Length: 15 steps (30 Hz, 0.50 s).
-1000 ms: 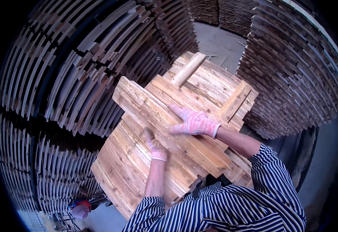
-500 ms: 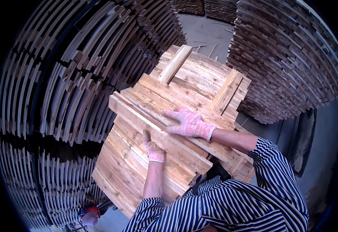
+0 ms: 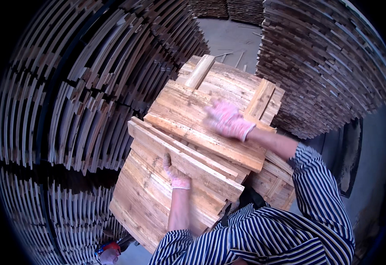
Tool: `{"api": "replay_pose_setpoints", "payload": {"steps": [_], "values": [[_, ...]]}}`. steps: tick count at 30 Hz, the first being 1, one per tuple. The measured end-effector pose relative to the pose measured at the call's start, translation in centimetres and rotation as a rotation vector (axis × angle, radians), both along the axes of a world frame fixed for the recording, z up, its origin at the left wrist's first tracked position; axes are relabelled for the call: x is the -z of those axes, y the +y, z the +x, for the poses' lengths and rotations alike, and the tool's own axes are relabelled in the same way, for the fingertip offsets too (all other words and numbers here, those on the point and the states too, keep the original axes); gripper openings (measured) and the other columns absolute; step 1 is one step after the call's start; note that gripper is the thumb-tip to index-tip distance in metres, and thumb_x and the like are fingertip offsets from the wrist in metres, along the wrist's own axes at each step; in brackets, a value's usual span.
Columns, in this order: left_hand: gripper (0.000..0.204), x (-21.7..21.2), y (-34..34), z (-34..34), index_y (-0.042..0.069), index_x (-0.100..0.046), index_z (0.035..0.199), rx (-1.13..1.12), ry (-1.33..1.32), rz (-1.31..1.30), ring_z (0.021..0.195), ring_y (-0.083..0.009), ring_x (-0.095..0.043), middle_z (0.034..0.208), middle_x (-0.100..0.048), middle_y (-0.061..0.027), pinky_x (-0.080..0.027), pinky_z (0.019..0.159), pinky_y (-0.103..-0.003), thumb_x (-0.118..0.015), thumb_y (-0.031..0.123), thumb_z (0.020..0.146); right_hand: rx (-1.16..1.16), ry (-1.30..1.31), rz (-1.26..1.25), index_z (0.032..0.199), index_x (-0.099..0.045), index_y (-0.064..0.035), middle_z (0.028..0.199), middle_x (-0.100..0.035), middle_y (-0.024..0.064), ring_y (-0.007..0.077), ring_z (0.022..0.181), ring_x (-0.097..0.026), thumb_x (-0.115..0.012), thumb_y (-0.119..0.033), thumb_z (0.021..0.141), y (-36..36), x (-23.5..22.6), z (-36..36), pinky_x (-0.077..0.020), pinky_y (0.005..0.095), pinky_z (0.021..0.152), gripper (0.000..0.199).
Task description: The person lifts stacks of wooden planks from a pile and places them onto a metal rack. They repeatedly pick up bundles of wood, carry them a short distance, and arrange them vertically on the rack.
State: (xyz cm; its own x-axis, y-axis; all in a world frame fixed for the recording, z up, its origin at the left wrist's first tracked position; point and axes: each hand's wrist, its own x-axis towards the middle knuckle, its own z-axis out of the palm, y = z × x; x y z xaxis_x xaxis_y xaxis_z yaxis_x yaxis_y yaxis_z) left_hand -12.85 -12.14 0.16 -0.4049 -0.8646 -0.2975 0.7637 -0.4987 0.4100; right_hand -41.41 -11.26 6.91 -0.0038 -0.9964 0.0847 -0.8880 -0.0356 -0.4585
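Observation:
My left hand [image 3: 176,174], in a pink-and-white glove with a greyish palm, is closed at a narrow wooden plank [image 3: 175,153] lying tilted over the near boards; some of its fingers are hidden. My right hand [image 3: 230,121], gloved alike and blurred by motion, lies with outstretched fingers over a wider board [image 3: 202,134] beyond that plank. Beneath and beside these are pale planks in a layered pile. Nearest my left forearm are the flat near boards [image 3: 144,198]. Two short crosspieces, a left one [image 3: 200,71] and a right one [image 3: 260,99], lie across the far boards.
Tall stacks of wooden slats rise on the left [image 3: 95,88] and on the right [image 3: 317,75]. Wood scraps [image 3: 240,59] lie on the grey floor beyond the pile. A red object [image 3: 109,249] shows at the lower left. A dark flat panel [image 3: 352,154] is at the right.
My right hand has moved up and away from the narrow plank, to the far side. The wider board's near edge now shows plainly, overlying the boards below. My left hand keeps nearly its place.

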Motion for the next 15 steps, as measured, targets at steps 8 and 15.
{"api": "replay_pose_setpoints", "payload": {"steps": [8,15], "values": [[0.063,-2.6,-2.2,-6.3,-0.003,-0.049,0.146,0.028,0.314,-0.043,0.129,-0.0391,-0.057,0.145,-0.055,-0.0232,-0.046,0.113,-0.053,-0.058,0.035,0.097,0.015,-0.531,0.355,0.162,-0.032,-0.0221,0.142,-0.055,0.0198,0.0338,0.134,-0.053,-0.068,-0.064,0.083,-0.4,-5.5,-0.6,-0.044,0.0455,0.113,0.096],[0.07,-4.6,-3.3,-8.8,-0.006,-0.047,0.145,0.261,0.14,-0.107,0.129,-0.0373,-0.057,0.137,-0.06,-0.0239,-0.042,0.115,-0.054,-0.068,0.033,0.091,0.072,-0.085,0.285,0.143,-0.057,-0.028,0.114,-0.061,0.0172,0.0233,0.085,-0.066,-0.055,-0.047,0.097,-6.7,1.5,-10.4,-0.054,0.0374,0.057,0.05]]}}
